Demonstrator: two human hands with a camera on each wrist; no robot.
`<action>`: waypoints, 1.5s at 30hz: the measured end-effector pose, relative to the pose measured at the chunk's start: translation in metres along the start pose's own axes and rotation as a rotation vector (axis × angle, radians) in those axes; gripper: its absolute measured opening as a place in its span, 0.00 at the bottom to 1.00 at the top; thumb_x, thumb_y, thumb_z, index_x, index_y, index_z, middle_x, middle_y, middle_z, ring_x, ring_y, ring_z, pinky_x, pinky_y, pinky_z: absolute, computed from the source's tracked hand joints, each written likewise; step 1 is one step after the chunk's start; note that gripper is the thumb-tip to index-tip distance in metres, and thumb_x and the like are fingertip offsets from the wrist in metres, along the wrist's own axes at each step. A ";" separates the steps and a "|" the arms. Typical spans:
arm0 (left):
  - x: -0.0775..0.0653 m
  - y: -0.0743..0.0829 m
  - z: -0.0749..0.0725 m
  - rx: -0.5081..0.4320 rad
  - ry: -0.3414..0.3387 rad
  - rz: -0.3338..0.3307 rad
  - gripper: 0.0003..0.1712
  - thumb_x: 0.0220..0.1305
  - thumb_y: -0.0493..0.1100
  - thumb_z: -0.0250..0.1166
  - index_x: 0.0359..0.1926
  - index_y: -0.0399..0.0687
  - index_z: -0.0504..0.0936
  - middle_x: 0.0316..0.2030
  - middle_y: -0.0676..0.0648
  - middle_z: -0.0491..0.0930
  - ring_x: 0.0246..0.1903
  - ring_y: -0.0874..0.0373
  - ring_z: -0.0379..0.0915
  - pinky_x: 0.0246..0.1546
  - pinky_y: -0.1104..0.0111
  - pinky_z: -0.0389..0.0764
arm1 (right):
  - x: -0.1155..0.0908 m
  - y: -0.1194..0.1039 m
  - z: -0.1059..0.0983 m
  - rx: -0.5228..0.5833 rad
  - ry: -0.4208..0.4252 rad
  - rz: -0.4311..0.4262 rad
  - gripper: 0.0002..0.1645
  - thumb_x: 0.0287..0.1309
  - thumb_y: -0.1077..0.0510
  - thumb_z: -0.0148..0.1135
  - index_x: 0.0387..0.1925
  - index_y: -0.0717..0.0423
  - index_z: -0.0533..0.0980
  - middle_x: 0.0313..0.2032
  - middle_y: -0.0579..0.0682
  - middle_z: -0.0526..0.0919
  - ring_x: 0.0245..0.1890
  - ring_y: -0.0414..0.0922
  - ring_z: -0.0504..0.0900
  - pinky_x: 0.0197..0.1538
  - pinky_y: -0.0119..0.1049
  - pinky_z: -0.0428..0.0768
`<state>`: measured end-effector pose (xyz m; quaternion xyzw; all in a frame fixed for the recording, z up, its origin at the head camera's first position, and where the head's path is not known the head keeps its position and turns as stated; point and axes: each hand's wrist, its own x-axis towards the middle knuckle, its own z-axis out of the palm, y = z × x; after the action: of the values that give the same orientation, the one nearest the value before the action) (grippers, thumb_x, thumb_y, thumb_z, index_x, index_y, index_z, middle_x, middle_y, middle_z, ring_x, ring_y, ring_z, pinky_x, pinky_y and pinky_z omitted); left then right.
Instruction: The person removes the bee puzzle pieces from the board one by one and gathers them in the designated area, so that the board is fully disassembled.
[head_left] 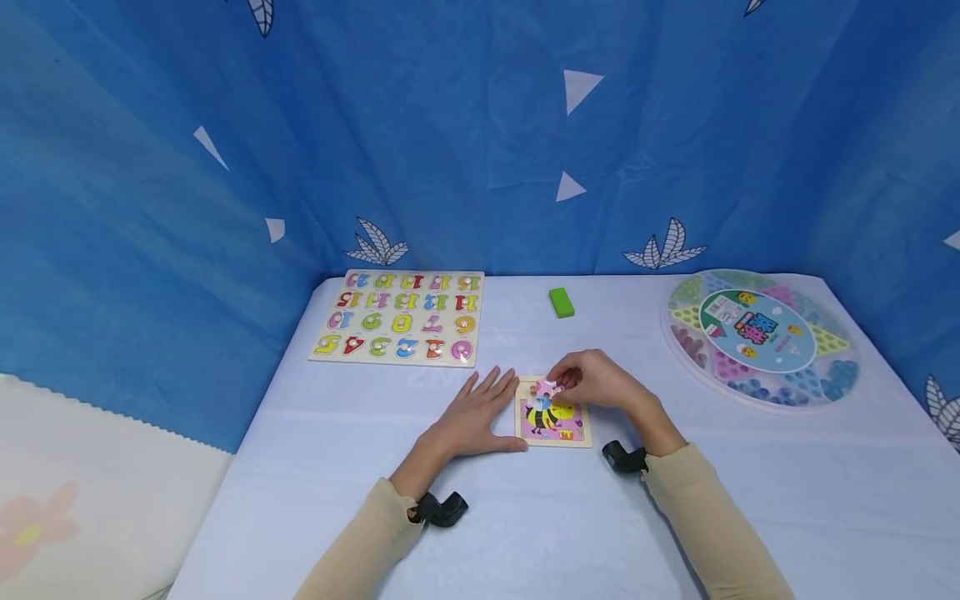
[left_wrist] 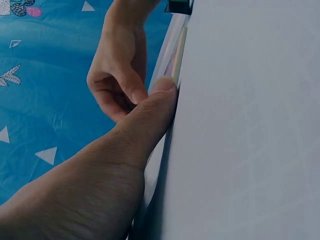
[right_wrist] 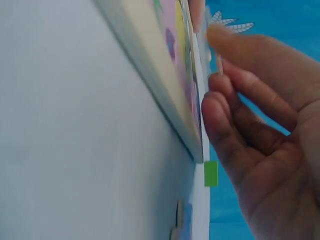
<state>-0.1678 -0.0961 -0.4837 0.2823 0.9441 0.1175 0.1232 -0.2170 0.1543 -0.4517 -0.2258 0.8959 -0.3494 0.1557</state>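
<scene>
A small square bee jigsaw puzzle [head_left: 553,426] with a pale wooden border lies on the table, the bee yellow and black on pink. My left hand [head_left: 472,421] lies with its fingers spread beside the puzzle's left edge; in the left wrist view its thumb [left_wrist: 155,102] touches the wooden rim. Above the puzzle's upper part, my right hand [head_left: 596,379] pinches a thin pink puzzle piece [head_left: 547,388] between thumb and fingers. The right wrist view shows only the piece's narrow edge [right_wrist: 219,64], the rest being hidden by the fingers.
A wooden number board [head_left: 397,319] lies at the back left. Behind the puzzle sits a green block [head_left: 561,302]. At the back right is a round clear case [head_left: 757,342] with coloured pieces. A blue patterned curtain [head_left: 480,150] hangs behind the white table [head_left: 525,525].
</scene>
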 end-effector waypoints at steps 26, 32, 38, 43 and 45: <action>0.002 0.001 0.007 0.000 -0.007 -0.004 0.61 0.54 0.79 0.55 0.78 0.54 0.45 0.78 0.56 0.40 0.78 0.57 0.29 0.78 0.54 0.36 | -0.037 0.023 -0.022 -0.002 0.032 0.061 0.18 0.47 0.55 0.76 0.41 0.54 0.84 0.36 0.47 0.85 0.34 0.42 0.77 0.39 0.27 0.80; 0.001 0.002 0.005 -0.011 -0.012 -0.006 0.61 0.54 0.79 0.56 0.78 0.54 0.44 0.78 0.56 0.39 0.78 0.57 0.29 0.78 0.55 0.35 | -0.045 0.031 -0.028 -0.006 0.039 0.077 0.18 0.47 0.54 0.76 0.42 0.54 0.85 0.37 0.47 0.85 0.35 0.42 0.76 0.40 0.27 0.80; -0.001 0.001 0.004 -0.044 -0.006 0.002 0.61 0.54 0.78 0.57 0.77 0.51 0.45 0.78 0.55 0.40 0.78 0.58 0.30 0.78 0.58 0.37 | -0.056 0.036 -0.035 -0.018 0.069 0.066 0.17 0.48 0.52 0.76 0.41 0.53 0.85 0.38 0.47 0.86 0.36 0.41 0.78 0.41 0.29 0.81; -0.002 0.002 0.003 -0.095 -0.003 0.031 0.60 0.55 0.74 0.60 0.77 0.47 0.48 0.78 0.52 0.42 0.78 0.59 0.34 0.78 0.60 0.41 | -0.066 0.043 -0.043 -0.039 0.094 0.070 0.17 0.48 0.52 0.76 0.41 0.52 0.85 0.37 0.46 0.86 0.35 0.41 0.77 0.41 0.28 0.80; -0.002 0.002 0.002 -0.111 0.006 0.040 0.59 0.56 0.73 0.61 0.76 0.46 0.50 0.78 0.52 0.43 0.78 0.59 0.35 0.78 0.61 0.43 | -0.070 0.046 -0.047 -0.045 0.108 0.083 0.17 0.48 0.53 0.76 0.41 0.52 0.85 0.37 0.47 0.86 0.36 0.42 0.77 0.40 0.27 0.80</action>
<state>-0.1642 -0.0952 -0.4846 0.2935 0.9307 0.1729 0.1332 -0.1919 0.2465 -0.4415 -0.1726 0.9192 -0.3342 0.1164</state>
